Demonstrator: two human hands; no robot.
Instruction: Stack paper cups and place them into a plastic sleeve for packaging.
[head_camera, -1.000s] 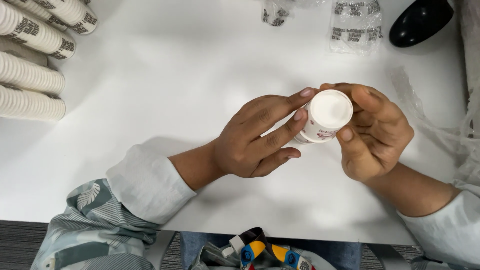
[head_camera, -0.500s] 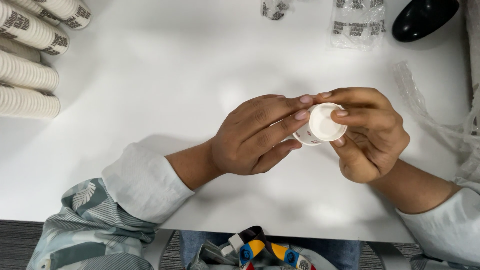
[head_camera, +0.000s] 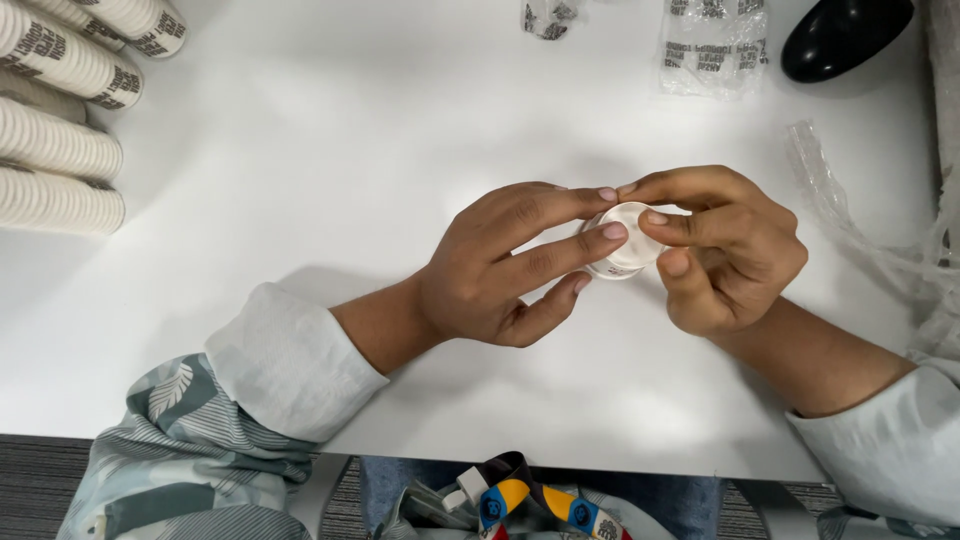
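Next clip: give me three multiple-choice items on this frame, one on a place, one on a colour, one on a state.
1. Where do the stacked paper cups lie?
A. far left of the table
B. at the near edge
C. under the hands

2. What colour is the rounded object at far right?
A. red
B. black
C. green

3. How is the small white cup held?
A. left hand alone
B. lying untouched
C. between both hands

Answers: 1 A, they lie at the left edge; 2 B, it looks glossy black; 3 C, the left hand and right hand both touch it.

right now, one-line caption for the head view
Both hands, left hand and right hand, hold a small white paper cup above a white table.
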